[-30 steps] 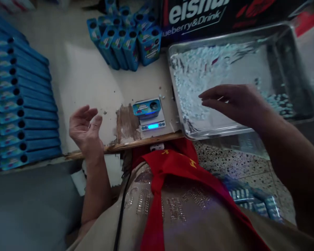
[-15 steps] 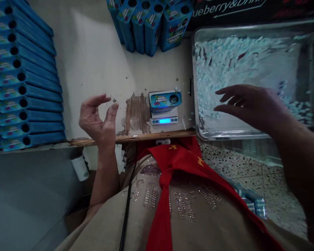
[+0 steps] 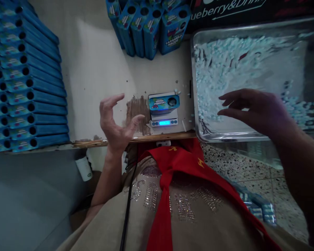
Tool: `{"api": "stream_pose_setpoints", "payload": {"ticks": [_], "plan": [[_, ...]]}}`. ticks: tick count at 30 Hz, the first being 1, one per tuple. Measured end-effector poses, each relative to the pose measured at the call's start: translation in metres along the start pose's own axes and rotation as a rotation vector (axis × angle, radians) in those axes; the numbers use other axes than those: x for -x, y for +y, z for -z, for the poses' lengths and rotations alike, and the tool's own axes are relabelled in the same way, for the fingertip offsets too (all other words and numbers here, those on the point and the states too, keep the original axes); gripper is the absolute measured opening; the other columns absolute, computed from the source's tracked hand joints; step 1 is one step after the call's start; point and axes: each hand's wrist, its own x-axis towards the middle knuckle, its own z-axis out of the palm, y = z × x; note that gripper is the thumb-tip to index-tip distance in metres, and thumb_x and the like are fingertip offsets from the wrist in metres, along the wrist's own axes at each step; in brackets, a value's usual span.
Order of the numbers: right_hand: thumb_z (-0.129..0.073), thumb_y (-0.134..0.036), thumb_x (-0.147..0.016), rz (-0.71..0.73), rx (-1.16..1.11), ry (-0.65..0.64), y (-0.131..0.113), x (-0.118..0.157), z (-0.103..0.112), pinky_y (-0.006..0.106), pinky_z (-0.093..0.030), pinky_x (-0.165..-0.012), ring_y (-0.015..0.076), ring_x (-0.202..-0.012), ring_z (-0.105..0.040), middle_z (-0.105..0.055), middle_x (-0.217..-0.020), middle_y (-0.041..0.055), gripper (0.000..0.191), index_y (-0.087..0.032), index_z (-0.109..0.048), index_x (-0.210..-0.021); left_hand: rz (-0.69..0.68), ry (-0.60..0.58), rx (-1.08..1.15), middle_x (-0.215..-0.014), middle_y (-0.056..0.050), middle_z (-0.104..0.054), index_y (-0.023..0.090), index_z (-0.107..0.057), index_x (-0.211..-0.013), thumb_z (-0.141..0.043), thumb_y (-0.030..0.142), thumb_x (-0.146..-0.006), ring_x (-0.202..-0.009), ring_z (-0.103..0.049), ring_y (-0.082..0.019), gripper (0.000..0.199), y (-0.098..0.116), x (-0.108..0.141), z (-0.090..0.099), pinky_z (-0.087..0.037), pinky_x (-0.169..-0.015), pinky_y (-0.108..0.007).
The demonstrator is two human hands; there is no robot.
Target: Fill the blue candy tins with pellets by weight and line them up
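A blue candy box [image 3: 159,103] with a round hole in its top stands on a small digital scale [image 3: 164,122] whose display glows blue. My left hand [image 3: 117,123] is just left of the scale, fingers and thumb spread wide, holding nothing and apart from the box. Over the metal tray [image 3: 195,87] hovers my right hand [image 3: 253,108], its fingers loosely curved with a gap to the thumb and nothing visible between them. Small pale blue candies [image 3: 217,80] lie scattered across the tray's floor beneath it.
Many blue boxes lie in a stack [image 3: 42,94] at the left. Several more boxes [image 3: 149,31] stand upright at the back. A few loose candies [image 3: 178,91] lie between scale and tray. The table's worn wooden edge [image 3: 94,143] runs along the front.
My left hand has moved right, toward the scale, and its fingers have spread wider. The right hand stays over the tray, nearly in place. The view has shifted slightly.
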Motion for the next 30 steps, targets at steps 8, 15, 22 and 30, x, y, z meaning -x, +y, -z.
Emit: {"api": "stream_pose_setpoints", "payload": {"ticks": [8,15,22,30], "plan": [[-0.080,-0.046,-0.096,0.139,0.023,0.030,-0.012,-0.004,-0.004,0.038,-0.060,-0.072,0.0220,-0.075,-0.074,-0.084,-0.098,0.0110,0.034,-0.019,-0.091,-0.114,-0.061,-0.230,0.119,-0.165,-0.016,-0.062,0.032,-0.045,-0.174,-0.097,0.084,-0.087,-0.154,-0.066,-0.041,0.114,-0.005,0.012,-0.049,-0.056,-0.131,-0.058],[-0.061,-0.031,-0.107,0.125,0.419,-0.206,0.007,-0.002,-0.005,0.037,-0.052,-0.078,0.0238,-0.084,-0.075,-0.084,-0.105,0.0135,0.032,-0.020,-0.091,-0.108,-0.018,-0.136,0.142,-0.161,-0.014,-0.064,0.033,-0.053,-0.169,-0.102,0.082,-0.083,-0.151,-0.067,-0.040,0.110,-0.011,0.005,-0.043,-0.060,-0.127,-0.059],[-0.061,-0.024,-0.109,0.033,0.649,-0.259,0.001,0.009,-0.036,0.037,-0.042,-0.069,0.0289,-0.094,-0.078,-0.085,-0.110,0.0167,0.029,-0.020,-0.089,-0.101,0.073,-0.122,0.086,-0.153,-0.015,-0.069,0.027,-0.066,-0.158,-0.108,0.073,-0.079,-0.148,-0.069,-0.039,0.100,-0.005,0.011,-0.029,-0.058,-0.128,-0.058],[-0.069,-0.039,-0.102,0.219,0.085,0.002,-0.071,-0.013,-0.027,0.038,-0.054,-0.074,0.0231,-0.075,-0.066,-0.076,-0.088,0.0059,0.020,-0.029,-0.086,-0.100,-0.113,-0.185,0.112,-0.146,-0.011,-0.076,0.030,-0.071,-0.153,-0.100,0.070,-0.092,-0.139,-0.074,-0.035,0.079,0.019,-0.011,-0.034,-0.062,-0.126,-0.055]]}}
